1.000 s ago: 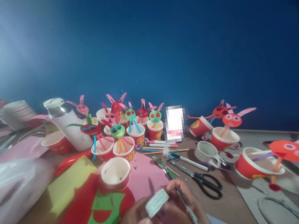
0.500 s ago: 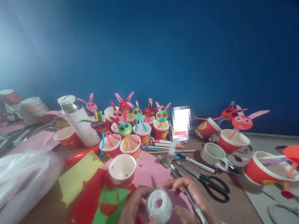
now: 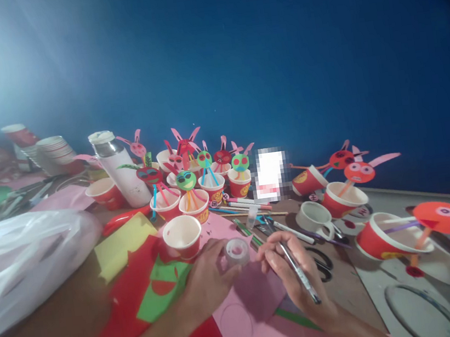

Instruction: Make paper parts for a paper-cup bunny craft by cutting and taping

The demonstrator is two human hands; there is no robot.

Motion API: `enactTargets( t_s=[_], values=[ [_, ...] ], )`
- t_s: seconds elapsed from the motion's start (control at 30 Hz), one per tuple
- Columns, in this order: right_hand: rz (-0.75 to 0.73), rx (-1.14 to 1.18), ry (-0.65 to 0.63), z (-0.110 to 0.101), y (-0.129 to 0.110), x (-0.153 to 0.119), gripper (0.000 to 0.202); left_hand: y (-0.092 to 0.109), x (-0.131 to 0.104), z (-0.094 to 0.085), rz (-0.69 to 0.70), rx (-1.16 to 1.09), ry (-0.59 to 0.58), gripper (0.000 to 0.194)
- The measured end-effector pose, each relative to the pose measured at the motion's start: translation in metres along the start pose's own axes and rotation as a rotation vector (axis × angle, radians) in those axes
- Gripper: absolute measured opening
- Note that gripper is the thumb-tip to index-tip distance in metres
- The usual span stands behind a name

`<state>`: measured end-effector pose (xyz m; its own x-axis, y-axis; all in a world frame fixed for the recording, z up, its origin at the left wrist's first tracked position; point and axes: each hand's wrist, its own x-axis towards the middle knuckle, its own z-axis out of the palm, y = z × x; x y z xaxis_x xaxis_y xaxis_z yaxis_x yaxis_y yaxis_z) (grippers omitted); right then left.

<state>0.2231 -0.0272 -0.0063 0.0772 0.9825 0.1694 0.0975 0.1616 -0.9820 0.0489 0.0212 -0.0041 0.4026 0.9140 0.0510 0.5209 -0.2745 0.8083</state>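
My left hand (image 3: 211,272) is closed around a roll of clear tape (image 3: 241,259), held above pink paper (image 3: 260,327). A circle outline shows on that paper, below the tape. My right hand (image 3: 292,270) is a little to the right, with a clear pen (image 3: 301,277) lying across it between thumb and fingers. The pen's lower end points toward me. Under the right hand, black-handled scissors (image 3: 324,266) are partly covered. A white-and-red paper cup (image 3: 183,239) stands just beyond my left hand.
Red and green paper (image 3: 160,304) lies left, with a yellow sheet (image 3: 125,242) and a plastic bag (image 3: 30,260). Paper cups with rabbit-eared figures (image 3: 194,205) stand behind, near a white bottle (image 3: 124,176). At right are a mug (image 3: 315,220) and more figure cups (image 3: 384,241).
Both hands have moved forward, up in the view, with the tape roll and the pen. The hands are farther apart, and the circle outline on the pink paper is now uncovered.
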Motion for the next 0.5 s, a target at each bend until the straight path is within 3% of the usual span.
enactTargets(
  t_s=[0.17, 0.3, 0.43, 0.5],
  values=[
    [-0.038, -0.035, -0.033, 0.000, -0.006, -0.004, 0.011, -0.012, 0.012, 0.011, 0.012, 0.207, 0.014, 0.044],
    [-0.048, -0.166, -0.046, 0.002, -0.002, -0.003, 0.014, -0.012, -0.006, 0.005, 0.019, 0.196, 0.007, 0.058],
    [-0.071, -0.391, -0.154, -0.002, -0.001, 0.003, 0.011, -0.021, -0.055, -0.008, -0.146, -0.253, 0.107, 0.046],
    [-0.106, -0.539, -0.237, -0.006, -0.002, 0.006, 0.010, -0.036, -0.080, -0.013, -0.352, -0.683, -0.042, 0.052]
  ],
)
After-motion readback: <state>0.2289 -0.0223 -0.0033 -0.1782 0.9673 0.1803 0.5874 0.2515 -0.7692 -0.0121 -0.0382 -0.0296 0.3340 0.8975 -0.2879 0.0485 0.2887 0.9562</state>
